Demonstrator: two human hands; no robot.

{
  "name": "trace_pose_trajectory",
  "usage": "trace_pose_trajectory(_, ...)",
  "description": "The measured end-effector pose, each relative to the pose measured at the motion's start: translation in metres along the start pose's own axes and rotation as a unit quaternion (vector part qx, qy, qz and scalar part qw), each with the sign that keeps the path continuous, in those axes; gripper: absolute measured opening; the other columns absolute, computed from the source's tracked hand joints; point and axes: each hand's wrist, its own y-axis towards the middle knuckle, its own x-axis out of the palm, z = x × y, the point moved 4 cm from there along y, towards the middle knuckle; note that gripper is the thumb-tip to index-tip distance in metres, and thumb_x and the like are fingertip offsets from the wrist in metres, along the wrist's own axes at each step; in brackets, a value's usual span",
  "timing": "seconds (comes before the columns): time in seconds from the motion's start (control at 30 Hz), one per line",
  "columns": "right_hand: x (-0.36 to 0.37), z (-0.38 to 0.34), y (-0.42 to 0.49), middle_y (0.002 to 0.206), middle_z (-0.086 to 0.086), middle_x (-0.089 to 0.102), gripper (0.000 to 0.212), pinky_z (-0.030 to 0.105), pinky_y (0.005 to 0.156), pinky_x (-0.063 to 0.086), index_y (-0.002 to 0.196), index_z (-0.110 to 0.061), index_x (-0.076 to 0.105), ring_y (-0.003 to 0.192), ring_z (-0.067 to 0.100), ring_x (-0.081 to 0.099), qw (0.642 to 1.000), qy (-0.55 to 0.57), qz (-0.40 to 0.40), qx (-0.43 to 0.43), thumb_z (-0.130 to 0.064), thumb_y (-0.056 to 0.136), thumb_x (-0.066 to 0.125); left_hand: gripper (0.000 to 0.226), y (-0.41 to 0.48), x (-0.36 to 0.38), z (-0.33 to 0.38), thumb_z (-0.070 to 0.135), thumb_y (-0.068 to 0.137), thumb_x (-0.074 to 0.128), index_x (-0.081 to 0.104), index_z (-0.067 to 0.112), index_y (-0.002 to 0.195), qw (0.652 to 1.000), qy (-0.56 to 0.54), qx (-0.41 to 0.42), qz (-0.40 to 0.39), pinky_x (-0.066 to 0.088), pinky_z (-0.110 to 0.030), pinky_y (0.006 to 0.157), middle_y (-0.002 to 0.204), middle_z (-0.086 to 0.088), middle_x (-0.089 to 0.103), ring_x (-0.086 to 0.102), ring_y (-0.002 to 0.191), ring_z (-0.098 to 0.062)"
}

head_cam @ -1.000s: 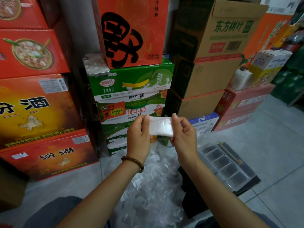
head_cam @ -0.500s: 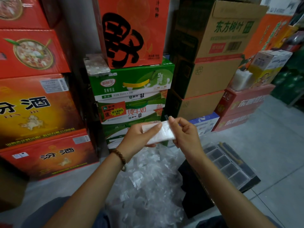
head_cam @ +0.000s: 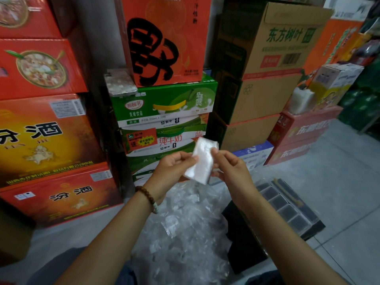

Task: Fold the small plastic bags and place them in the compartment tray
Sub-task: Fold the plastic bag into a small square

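A small folded plastic bag point(head_cam: 202, 161), white and translucent, stands nearly upright in the air between my hands. My left hand point(head_cam: 173, 168) pinches its left edge with thumb and fingers. My right hand point(head_cam: 231, 167) pinches its right edge near the top. Below my hands lies a heap of loose clear plastic bags point(head_cam: 181, 229) on the floor. The compartment tray point(head_cam: 287, 210), clear with several dark cells in a row, sits on a black base to the lower right of my right hand.
Stacked cartons wall in the space: red and orange boxes point(head_cam: 47, 140) on the left, green milk cartons point(head_cam: 164, 114) straight ahead, brown cartons point(head_cam: 267, 79) on the right. Grey tiled floor point(head_cam: 339, 182) lies to the right of the tray.
The bag has turned from lying flat and horizontal between my hands to standing nearly upright. Both hands have dropped slightly and moved closer together around it.
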Motion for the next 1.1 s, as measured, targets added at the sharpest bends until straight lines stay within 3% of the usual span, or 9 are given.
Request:
trace_pose_trajectory(0.1,0.000,-0.002,-0.001,0.064,0.000,0.061,0.020,0.014,0.051,0.048,0.078,-0.007,0.063,0.054,0.001,0.059,1.000,-0.017,0.001,-0.007,-0.017,0.096,0.058,0.015,-0.001,0.003,-0.001,0.019,0.089,0.064,0.064,0.011,0.102,1.000,-0.006,0.006,0.005,0.052,-0.015,0.058,0.088,0.001,0.072,0.068,0.069,-0.003)
trace_pose_trajectory(0.17,0.000,-0.001,-0.002,0.062,0.001,0.058,0.021,0.014,0.050,0.047,0.076,-0.008,0.062,0.052,0.000,0.057,1.000,-0.026,-0.003,-0.012,-0.015,0.095,0.058,0.013,-0.001,0.001,0.001,0.015,0.088,0.065,0.060,0.011,0.100,0.999,-0.014,0.018,0.029,0.050,-0.015,0.054,0.091,-0.002,0.072,0.067,0.067,-0.004)
trace_pose_trajectory(0.3,0.001,-0.002,0.000,0.070,0.002,0.063,0.009,0.017,0.053,0.051,0.096,-0.005,0.055,0.059,0.002,0.061,0.999,-0.008,-0.009,-0.030,-0.011,0.093,0.061,0.016,-0.001,-0.004,0.004,0.009,0.087,0.066,0.053,0.013,0.096,0.996,-0.013,0.065,0.061,0.051,-0.016,0.055,0.085,0.001,0.073,0.068,0.069,-0.005)
trace_pose_trajectory(0.47,0.002,-0.002,0.000,0.069,0.004,0.065,0.023,0.020,0.058,0.052,0.092,-0.012,0.043,0.065,0.008,0.064,0.995,-0.044,-0.039,-0.076,-0.002,0.089,0.064,0.019,-0.004,-0.007,0.006,0.004,0.087,0.064,0.050,0.013,0.095,0.991,-0.012,0.103,0.081,0.051,-0.018,0.052,0.081,-0.002,0.074,0.069,0.066,-0.009)
trace_pose_trajectory(0.57,-0.001,-0.002,0.001,0.062,-0.003,0.063,0.017,0.021,0.055,0.050,0.090,-0.013,0.048,0.061,0.006,0.061,0.996,-0.026,-0.023,-0.086,-0.002,0.092,0.061,0.015,-0.003,-0.005,0.010,0.001,0.088,0.062,0.054,0.014,0.091,0.989,0.019,0.137,0.050,0.051,-0.018,0.056,0.074,0.001,0.074,0.069,0.065,-0.008)
trace_pose_trajectory(0.73,-0.001,-0.007,0.000,0.077,-0.006,0.071,0.009,0.022,0.061,0.052,0.093,-0.013,0.064,0.073,0.006,0.065,0.994,-0.039,-0.051,-0.092,-0.005,0.092,0.060,0.023,-0.004,-0.008,0.013,-0.001,0.087,0.062,0.069,0.020,0.084,0.979,0.082,0.184,0.040,0.051,-0.014,0.069,0.083,0.011,0.073,0.068,0.082,-0.003)
trace_pose_trajectory(0.9,-0.002,-0.009,0.000,0.091,0.007,0.071,0.026,0.024,0.077,0.055,0.102,-0.011,0.069,0.084,0.016,0.064,0.987,-0.084,-0.095,-0.096,0.000,0.079,0.074,0.023,-0.003,-0.012,0.013,-0.001,0.086,0.063,0.069,0.020,0.086,0.979,0.080,0.180,0.046,0.051,-0.013,0.069,0.083,0.013,0.072,0.068,0.081,0.000)
trace_pose_trajectory(1.1,-0.004,-0.012,-0.001,0.083,0.004,0.072,0.025,0.020,0.071,0.056,0.098,-0.013,0.069,0.076,0.010,0.068,0.989,-0.071,-0.080,-0.103,0.005,0.081,0.070,0.026,-0.004,-0.012,0.014,0.003,0.076,0.076,0.069,0.022,0.091,0.978,0.114,0.172,0.023,0.051,-0.013,0.074,0.089,0.004,0.072,0.068,0.082,-0.003)
